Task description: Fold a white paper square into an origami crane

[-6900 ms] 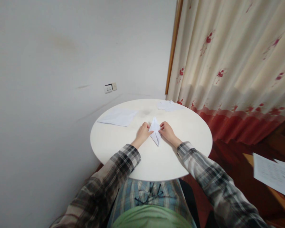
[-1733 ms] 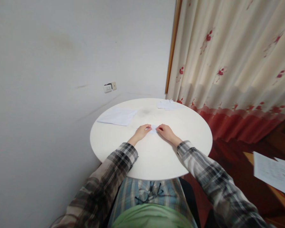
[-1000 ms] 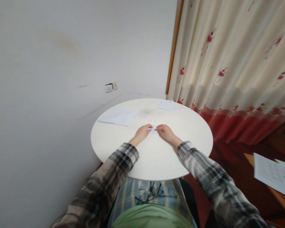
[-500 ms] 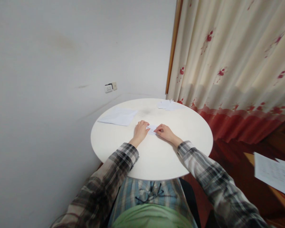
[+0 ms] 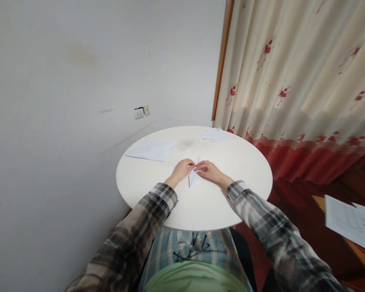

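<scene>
A small piece of folded white paper [image 5: 194, 178] is between my hands at the middle of the round white table [image 5: 152, 186]. One pointed end of it reaches toward me, and a narrow tip shows beyond my fingers. My left hand [image 5: 182, 169] pinches its left side with thumb and fingers. From the right, my right hand [image 5: 209, 170] pinches the same paper, its fingertips close to those of the left. The middle of the paper is partly hidden by my fingers.
White paper sheets [image 5: 152, 149] lie at the table's far left. More paper pieces [image 5: 214, 134] are at the back right. A wall with a socket [image 5: 138, 113] stands left, a curtain [image 5: 292, 81] right. Printed sheets [image 5: 346, 219] rest on a lower wooden surface at right.
The folded paper has turned from lying crosswise to pointing toward me. My left hand has shifted slightly right and nearer, and both hands' fingertips have come close together.
</scene>
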The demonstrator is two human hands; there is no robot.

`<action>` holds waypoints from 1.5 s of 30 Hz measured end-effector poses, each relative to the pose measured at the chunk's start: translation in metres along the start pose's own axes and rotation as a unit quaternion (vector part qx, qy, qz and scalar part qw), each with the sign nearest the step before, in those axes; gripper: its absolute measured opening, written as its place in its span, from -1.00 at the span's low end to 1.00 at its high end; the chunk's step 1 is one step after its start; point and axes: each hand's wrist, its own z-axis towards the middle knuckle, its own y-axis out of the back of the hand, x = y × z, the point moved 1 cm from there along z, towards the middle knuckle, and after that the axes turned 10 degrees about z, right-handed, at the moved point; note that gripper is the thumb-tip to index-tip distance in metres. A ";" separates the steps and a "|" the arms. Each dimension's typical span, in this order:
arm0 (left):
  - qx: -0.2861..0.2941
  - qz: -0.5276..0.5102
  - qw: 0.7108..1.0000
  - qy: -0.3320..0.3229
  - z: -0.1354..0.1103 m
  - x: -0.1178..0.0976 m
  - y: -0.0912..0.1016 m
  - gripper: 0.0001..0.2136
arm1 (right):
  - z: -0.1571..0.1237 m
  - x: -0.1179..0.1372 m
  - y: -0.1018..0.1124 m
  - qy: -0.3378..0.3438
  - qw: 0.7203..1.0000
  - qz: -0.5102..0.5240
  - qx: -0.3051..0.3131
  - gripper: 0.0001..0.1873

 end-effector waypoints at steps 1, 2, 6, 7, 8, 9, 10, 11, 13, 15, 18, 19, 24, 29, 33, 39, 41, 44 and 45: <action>0.012 -0.015 1.000 -0.007 0.000 0.001 0.000 -0.87 | 0.000 0.000 0.000 -0.005 1.000 -0.003 -0.003 -0.84; 0.024 -0.031 0.999 -0.015 0.001 0.003 -0.001 -0.85 | 0.000 -0.001 0.001 -0.013 1.000 -0.007 -0.008 -0.84; 0.057 -0.089 0.994 -0.031 0.002 0.013 -0.005 -0.77 | -0.001 -0.005 0.002 -0.050 0.998 -0.021 -0.038 -0.86; 0.065 -0.096 0.993 -0.033 0.002 0.016 -0.007 -0.75 | -0.001 -0.006 0.003 -0.058 0.997 -0.023 -0.044 -0.87; 0.072 -0.099 0.992 -0.035 0.003 0.018 -0.008 -0.74 | -0.001 -0.007 0.003 -0.066 0.996 -0.026 -0.049 -0.87; 0.078 -0.097 0.992 -0.035 0.003 0.020 -0.008 -0.73 | -0.001 -0.009 0.003 -0.073 0.996 -0.029 -0.052 -0.87; 0.085 -0.090 0.992 -0.034 0.003 0.021 -0.009 -0.73 | -0.001 -0.010 0.003 -0.080 0.995 -0.033 -0.053 -0.87; 0.092 -0.079 0.992 -0.033 0.003 0.022 -0.008 -0.72 | -0.001 -0.012 0.003 -0.085 0.994 -0.038 -0.054 -0.87; 0.105 -0.048 0.993 -0.030 0.003 0.022 -0.007 -0.71 | 0.000 -0.015 0.004 -0.095 0.993 -0.051 -0.054 -0.86; 0.118 -0.018 0.993 -0.026 0.003 0.021 -0.005 -0.68 | 0.000 -0.018 0.004 -0.110 0.990 -0.068 -0.054 -0.84; 0.137 0.009 0.990 -0.019 0.002 0.018 -0.002 -0.63 | 0.000 -0.021 0.003 -0.129 0.986 -0.091 -0.048 -0.78; 0.141 0.013 0.990 -0.016 0.002 0.017 -0.001 -0.61 | 0.000 -0.022 0.003 -0.132 0.986 -0.097 -0.044 -0.75; 0.135 0.019 0.991 -0.002 0.001 0.014 -0.001 -0.57 | -0.001 -0.021 0.000 -0.130 0.985 -0.113 -0.031 -0.67; 0.102 -0.007 0.995 -0.019 0.000 0.014 -0.003 -0.61 | -0.001 -0.021 0.001 -0.129 0.983 -0.127 -0.031 -0.67; 0.043 -0.047 0.995 -0.081 0.000 0.010 -0.002 -0.76 | 0.000 -0.021 0.004 -0.147 0.978 -0.147 -0.036 -0.72; 0.042 0.003 0.995 -0.087 0.001 -0.001 0.006 -0.85 | 0.000 -0.017 0.008 -0.161 0.972 -0.163 -0.058 -0.75; 0.042 0.022 0.996 -0.077 0.000 -0.004 0.008 -0.81 | -0.001 -0.015 0.008 -0.163 0.971 -0.164 -0.063 -0.75; 0.029 0.052 0.997 -0.045 -0.003 -0.009 0.012 -0.74 | -0.001 -0.014 0.008 -0.164 0.970 -0.165 -0.069 -0.75; 0.026 0.061 0.997 -0.041 -0.004 -0.011 0.013 -0.74 | -0.001 -0.013 0.009 -0.164 0.970 -0.167 -0.070 -0.75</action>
